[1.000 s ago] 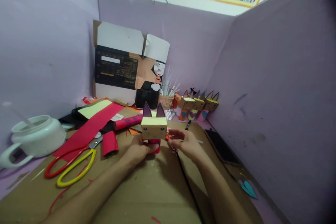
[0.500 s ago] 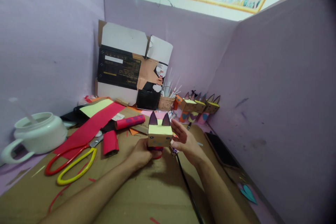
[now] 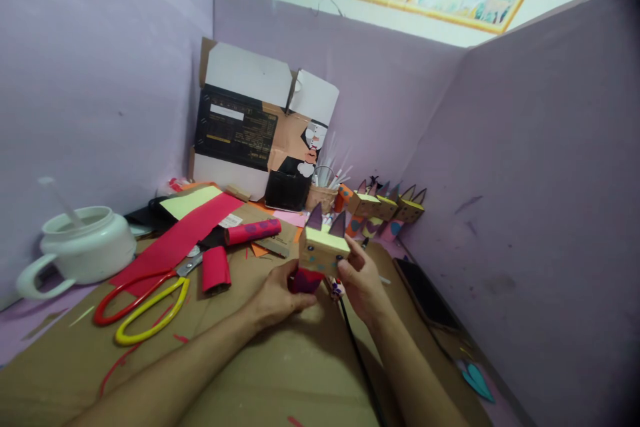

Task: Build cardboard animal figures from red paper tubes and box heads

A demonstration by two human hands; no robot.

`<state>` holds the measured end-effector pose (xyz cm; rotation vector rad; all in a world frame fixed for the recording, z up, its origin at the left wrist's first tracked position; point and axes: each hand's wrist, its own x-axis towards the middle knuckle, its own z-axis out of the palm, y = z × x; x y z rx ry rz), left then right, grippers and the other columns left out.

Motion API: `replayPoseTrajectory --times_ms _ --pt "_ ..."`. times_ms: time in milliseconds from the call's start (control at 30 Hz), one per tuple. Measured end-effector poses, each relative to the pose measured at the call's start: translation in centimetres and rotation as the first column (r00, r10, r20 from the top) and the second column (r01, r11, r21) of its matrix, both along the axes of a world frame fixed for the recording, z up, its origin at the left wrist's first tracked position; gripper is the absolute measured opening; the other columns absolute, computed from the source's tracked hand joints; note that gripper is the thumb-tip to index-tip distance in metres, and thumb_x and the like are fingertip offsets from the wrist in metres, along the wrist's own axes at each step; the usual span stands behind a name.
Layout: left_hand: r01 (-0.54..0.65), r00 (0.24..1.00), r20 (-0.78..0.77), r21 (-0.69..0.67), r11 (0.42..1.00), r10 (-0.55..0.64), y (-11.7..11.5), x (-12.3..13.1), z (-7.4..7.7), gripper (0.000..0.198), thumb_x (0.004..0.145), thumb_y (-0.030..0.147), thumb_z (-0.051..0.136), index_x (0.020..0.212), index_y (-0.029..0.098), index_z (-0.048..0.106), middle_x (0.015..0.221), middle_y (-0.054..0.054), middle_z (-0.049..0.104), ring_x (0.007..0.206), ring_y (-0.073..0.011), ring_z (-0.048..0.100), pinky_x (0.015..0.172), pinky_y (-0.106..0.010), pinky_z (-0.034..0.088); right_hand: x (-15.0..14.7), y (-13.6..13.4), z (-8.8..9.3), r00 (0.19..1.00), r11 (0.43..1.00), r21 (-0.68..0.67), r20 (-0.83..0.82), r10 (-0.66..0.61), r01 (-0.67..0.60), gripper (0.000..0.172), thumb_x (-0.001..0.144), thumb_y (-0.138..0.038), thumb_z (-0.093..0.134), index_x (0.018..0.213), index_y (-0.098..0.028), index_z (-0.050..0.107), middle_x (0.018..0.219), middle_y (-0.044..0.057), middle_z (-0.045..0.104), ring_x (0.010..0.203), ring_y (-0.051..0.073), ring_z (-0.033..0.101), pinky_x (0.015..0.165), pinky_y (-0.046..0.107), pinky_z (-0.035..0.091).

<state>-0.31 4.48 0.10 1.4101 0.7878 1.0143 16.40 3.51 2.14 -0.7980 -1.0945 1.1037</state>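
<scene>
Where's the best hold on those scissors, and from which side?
Probably the yellow loop of the scissors, from the near side: its wide ring lies nearest the person, while the blades point away, toward the red tube. The left hand, closest, grips the box-headed figure.

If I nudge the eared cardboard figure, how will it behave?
The eared cardboard figure is probably light, looking like folded card. It may tip easily, its head being wider than its red base. Its thin upright ears would likely bend.
</scene>
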Motion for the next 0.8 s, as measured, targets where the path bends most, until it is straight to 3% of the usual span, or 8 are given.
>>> replayPoseTrajectory --times_ms 67,133,233,333,533,667,800 --pt "0.058 0.997 0.056 0.053 0.997 -0.061 -0.1 -0.2 0.2 0.056 0.056 0.020 0.077 0.109 0.016 0.061 0.101 -0.007 0.068 0.092 -0.0255 0.060 0.082 -0.034 0.045 0.1 -0.1 0.4 0.998 0.997 -0.073 -0.044 -0.041 0.038 0.058 0.058 -0.045 0.078 0.109 -0.025 0.060 0.110 0.008 0.065 0.098 0.027 0.062 0.078 0.040 0.053" --pt "0.118 0.980 0.160 0.010 0.993 -0.118 -0.3 -0.3 0.2 0.059 0.063 0.032 0.076 0.116 0.015 0.055 0.111 -0.010 0.065 0.102 -0.0263 0.059 0.087 -0.034 0.044 0.1 -0.2 0.8 0.995 0.991 -0.130 -0.087 -0.042 0.030 0.050 0.059 -0.045 0.077 0.101 -0.023 0.062 0.097 0.007 0.068 0.084 0.025 0.065 0.066 0.038 0.055" --pt "0.139 0.962 0.259 -0.180 0.974 -0.089 -0.3 -0.2 0.0 0.056 0.072 0.045 0.067 0.117 0.015 0.052 0.108 -0.012 0.065 0.093 -0.0243 0.062 0.075 -0.033 0.049 -0.2 -0.1 0.9 0.983 0.985 -0.170 -0.185 -0.020 -0.012 0.040 0.058 -0.040 0.079 0.089 -0.022 0.062 0.088 0.005 0.069 0.074 0.021 0.066 0.062 0.033 0.055" --pt "0.118 0.964 0.261 -0.287 0.951 -0.041 -0.2 -0.1 -0.4 0.058 0.073 0.046 0.066 0.119 0.016 0.050 0.103 -0.012 0.066 0.081 -0.0227 0.064 0.063 -0.031 0.050 -0.7 -0.1 0.7 0.963 0.984 -0.172 -0.269 -0.007 -0.041 0.032 0.061 -0.037 0.078 0.083 -0.021 0.062 0.090 0.004 0.070 0.077 0.021 0.067 0.065 0.031 0.056" --pt "0.106 0.974 0.211 -0.121 0.987 -0.079 0.1 0.0 -0.6 0.078 0.053 0.036 0.081 0.119 0.011 0.049 0.111 -0.013 0.063 0.100 -0.0274 0.058 0.081 -0.033 0.046 -1.3 -0.2 0.5 0.942 0.990 -0.140 -0.334 -0.024 -0.024 0.028 0.061 -0.031 0.078 0.081 -0.022 0.060 0.086 0.002 0.073 0.079 0.021 0.069 0.070 0.031 0.057" --pt "0.038 0.996 0.077 0.024 0.999 -0.040 0.0 0.1 -0.7 0.083 0.053 0.032 0.080 0.125 0.011 0.043 0.115 -0.014 0.060 0.101 -0.0283 0.058 0.085 -0.036 0.046 -1.4 -0.2 0.4 0.936 0.987 -0.156 -0.350 -0.027 -0.030 0.028 0.061 -0.030 0.078 0.080 -0.022 0.059 0.079 0.000 0.072 0.073 0.020 0.069 0.070 0.033 0.058" --pt "-0.048 0.997 -0.057 0.143 0.989 0.056 -0.3 -0.1 -0.4 0.083 0.056 0.029 0.078 0.128 0.014 0.040 0.119 -0.014 0.058 0.105 -0.0274 0.057 0.089 -0.036 0.046 -1.6 -0.3 0.3 0.937 0.988 -0.152 -0.348 -0.017 -0.038 0.028 0.062 -0.033 0.077 0.081 -0.022 0.060 0.084 0.001 0.073 0.079 0.020 0.069 0.074 0.033 0.057"
